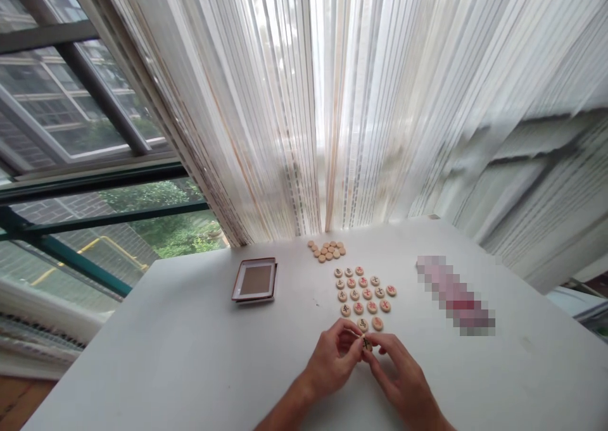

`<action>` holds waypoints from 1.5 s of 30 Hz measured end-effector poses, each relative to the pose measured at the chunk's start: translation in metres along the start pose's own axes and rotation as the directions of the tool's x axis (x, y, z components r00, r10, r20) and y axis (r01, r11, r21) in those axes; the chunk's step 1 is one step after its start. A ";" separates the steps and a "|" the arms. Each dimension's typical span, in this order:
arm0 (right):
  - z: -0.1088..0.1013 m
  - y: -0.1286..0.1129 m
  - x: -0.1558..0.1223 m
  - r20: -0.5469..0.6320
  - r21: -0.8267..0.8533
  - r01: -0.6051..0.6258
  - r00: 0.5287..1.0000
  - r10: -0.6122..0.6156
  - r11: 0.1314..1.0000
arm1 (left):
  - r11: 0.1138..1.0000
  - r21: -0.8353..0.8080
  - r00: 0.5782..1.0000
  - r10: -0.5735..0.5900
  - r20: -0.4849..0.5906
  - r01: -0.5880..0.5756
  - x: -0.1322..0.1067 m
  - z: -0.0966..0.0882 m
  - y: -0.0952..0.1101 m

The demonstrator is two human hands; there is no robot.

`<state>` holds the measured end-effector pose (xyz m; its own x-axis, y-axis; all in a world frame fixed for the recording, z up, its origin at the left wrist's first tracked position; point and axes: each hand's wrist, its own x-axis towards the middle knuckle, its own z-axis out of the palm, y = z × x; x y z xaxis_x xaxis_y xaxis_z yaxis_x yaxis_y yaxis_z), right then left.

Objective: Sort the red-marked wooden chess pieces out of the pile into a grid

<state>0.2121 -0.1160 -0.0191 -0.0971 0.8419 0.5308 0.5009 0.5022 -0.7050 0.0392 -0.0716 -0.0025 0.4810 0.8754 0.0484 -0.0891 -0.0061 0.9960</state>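
Near the front of the table, the fingertips of my left hand (334,356) and my right hand (398,369) meet around one round wooden xiangqi piece (367,345) with a black character. Its edges are partly covered by my fingers. Just beyond my hands lie a piece with a black character (363,324) and a piece with a red character (377,324). Farther out, several face-up pieces (354,295) form uneven rows, some marked black and some red. A loose cluster of pieces (329,251) with no visible characters sits toward the back edge.
Left of the pieces is a shallow square box (255,280) with a brown rim. A blurred-out pinkish long item (453,295) lies at the right on the white table (190,342). Striped sheer curtains (308,102) hang behind it, with an open window at left.
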 end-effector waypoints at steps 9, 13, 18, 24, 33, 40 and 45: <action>-0.012 -0.028 0.056 0.104 0.125 -0.110 0.990 0.097 0.986 | 0.980 0.164 0.992 0.121 -0.040 -0.113 0.012 -0.020 0.041; -0.017 -0.034 0.100 0.145 0.166 -0.092 0.987 0.068 0.982 | 0.961 0.221 0.975 0.194 -0.108 -0.167 0.030 -0.029 0.071; -0.009 -0.020 0.128 0.186 0.193 -0.015 0.982 -0.022 0.981 | 0.967 0.177 0.955 0.219 -0.198 -0.185 0.037 -0.038 0.078; 0.005 -0.005 0.118 0.126 0.261 0.036 0.989 -0.071 0.965 | 0.963 0.208 0.956 0.211 -0.202 -0.169 0.027 -0.038 0.063; 0.009 -0.001 0.106 0.102 0.226 0.027 0.993 -0.051 0.974 | 0.881 0.425 0.932 0.312 -0.187 -0.209 0.026 -0.036 0.051; 0.015 0.001 0.102 0.044 0.160 0.001 0.999 -0.008 0.987 | 0.724 0.635 0.899 0.427 -0.103 -0.271 0.024 -0.035 0.039; 0.013 0.001 0.101 0.050 0.134 -0.006 0.999 0.000 0.991 | 0.665 0.684 0.888 0.456 -0.054 -0.300 0.024 -0.034 0.038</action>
<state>0.1915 -0.0280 0.0277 -0.1399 0.8506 0.5068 0.3819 0.5186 -0.7650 0.0173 -0.0344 0.0339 0.3396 0.8006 0.4936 0.3928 -0.5976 0.6990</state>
